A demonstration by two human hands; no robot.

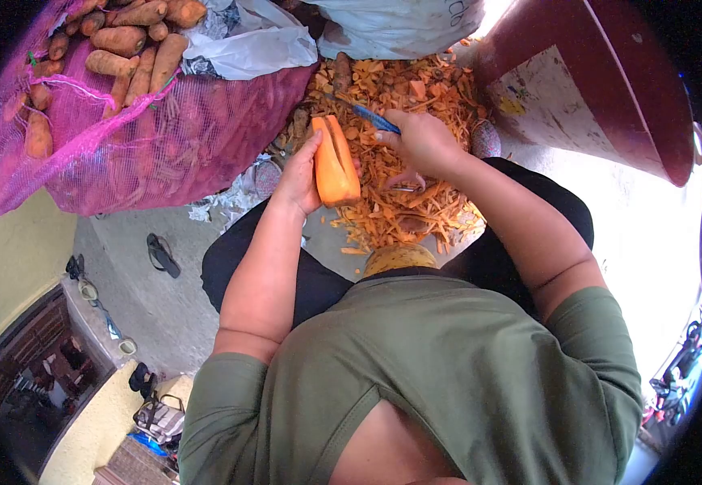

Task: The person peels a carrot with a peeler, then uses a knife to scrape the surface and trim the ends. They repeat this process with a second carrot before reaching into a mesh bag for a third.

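Observation:
My left hand (299,175) is wrapped around a thick peeled carrot (336,171), held upright above a heap of peelings. A long dark groove runs down the carrot's face from its upper end. To the right, my right hand (428,145) grips a knife (377,119) by its blue handle. The blade points up and left, past the carrot's top and apart from it. Beneath both hands lies the pile of orange carrot peelings (440,89). An unpeeled carrot (342,73) rests at the pile's upper left.
A pink mesh sack (181,137) full of carrots stands at the left, with loose unpeeled carrots (118,40) on top. White plastic (262,40) lies beside them. A large dark red container (593,81) leans at the upper right. A flip-flop (162,255) lies on the concrete floor (125,242).

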